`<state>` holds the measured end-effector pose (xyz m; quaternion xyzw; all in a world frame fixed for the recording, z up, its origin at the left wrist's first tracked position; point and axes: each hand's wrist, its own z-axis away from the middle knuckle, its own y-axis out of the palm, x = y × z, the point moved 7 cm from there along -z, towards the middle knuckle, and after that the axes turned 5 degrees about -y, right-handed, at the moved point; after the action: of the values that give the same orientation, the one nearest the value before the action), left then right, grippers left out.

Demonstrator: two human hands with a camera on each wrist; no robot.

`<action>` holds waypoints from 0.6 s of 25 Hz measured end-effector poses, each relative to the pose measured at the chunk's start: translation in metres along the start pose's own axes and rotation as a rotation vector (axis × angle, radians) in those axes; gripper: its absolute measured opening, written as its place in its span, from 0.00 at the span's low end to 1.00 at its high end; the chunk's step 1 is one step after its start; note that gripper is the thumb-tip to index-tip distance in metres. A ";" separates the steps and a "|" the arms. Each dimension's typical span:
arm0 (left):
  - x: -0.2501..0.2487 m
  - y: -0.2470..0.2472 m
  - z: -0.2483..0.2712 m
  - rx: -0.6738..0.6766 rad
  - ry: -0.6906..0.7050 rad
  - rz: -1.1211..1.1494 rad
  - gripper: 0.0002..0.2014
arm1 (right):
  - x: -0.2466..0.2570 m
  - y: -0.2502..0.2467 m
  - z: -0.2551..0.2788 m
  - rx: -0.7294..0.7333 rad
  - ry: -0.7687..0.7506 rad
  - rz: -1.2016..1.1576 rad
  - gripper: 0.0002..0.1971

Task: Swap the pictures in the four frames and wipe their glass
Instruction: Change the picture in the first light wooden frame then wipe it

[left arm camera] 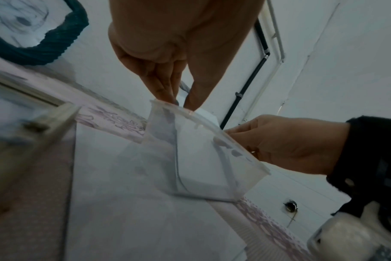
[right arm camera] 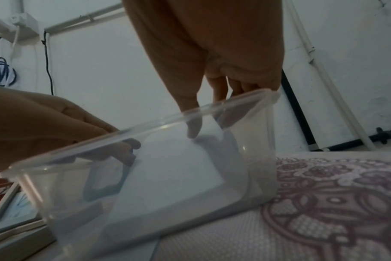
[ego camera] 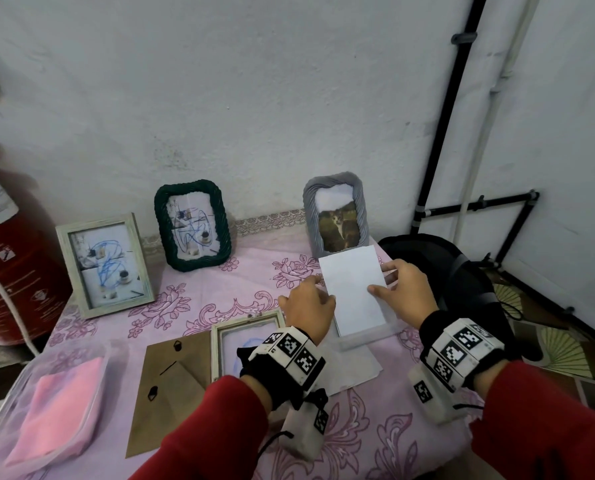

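Both hands (ego camera: 308, 308) (ego camera: 405, 289) pinch the white sheet (ego camera: 355, 289) between them, over the clear box (right arm camera: 145, 167).

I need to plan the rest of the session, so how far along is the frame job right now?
Done: the grey frame shows a cat photo. In hand: both hands, left hand and right hand, hold white paper at a clear container; one pale frame lies open beside its backing. Left: two scribbled frames; the pink cloth lies unused.

Bare floral cloth on the bench (ego camera: 199, 299) lies open between the standing frames and the dismantled frame (ego camera: 246, 344) — passable. The grey frame (ego camera: 336, 216) stands just behind the clear box (ego camera: 365, 336), the black bag (ego camera: 438, 265) crowding its right side.
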<state>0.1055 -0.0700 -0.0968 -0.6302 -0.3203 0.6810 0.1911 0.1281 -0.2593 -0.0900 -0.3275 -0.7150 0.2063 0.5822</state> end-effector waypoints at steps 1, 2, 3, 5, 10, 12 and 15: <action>0.003 0.000 -0.001 0.007 -0.033 0.042 0.17 | -0.002 -0.001 0.001 -0.029 0.018 -0.052 0.19; 0.005 0.001 -0.002 0.017 -0.055 0.074 0.15 | -0.003 -0.002 0.001 -0.047 0.035 -0.099 0.18; 0.006 0.001 -0.002 0.024 -0.066 0.092 0.12 | -0.005 -0.002 0.001 -0.055 0.048 -0.135 0.17; 0.006 0.000 -0.003 0.003 -0.074 0.126 0.09 | -0.006 -0.002 0.002 -0.051 0.061 -0.164 0.16; -0.001 -0.016 -0.022 -0.039 -0.059 0.362 0.09 | -0.007 0.001 0.002 -0.040 0.045 -0.174 0.15; -0.006 -0.022 -0.032 -0.009 -0.039 0.418 0.08 | -0.007 0.002 0.002 -0.040 0.038 -0.178 0.15; -0.011 -0.028 -0.041 0.011 -0.006 0.448 0.08 | -0.007 0.003 0.002 -0.034 0.032 -0.164 0.15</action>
<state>0.1436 -0.0488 -0.0702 -0.6824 -0.1690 0.7101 0.0374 0.1271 -0.2620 -0.0978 -0.2811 -0.7334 0.1404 0.6028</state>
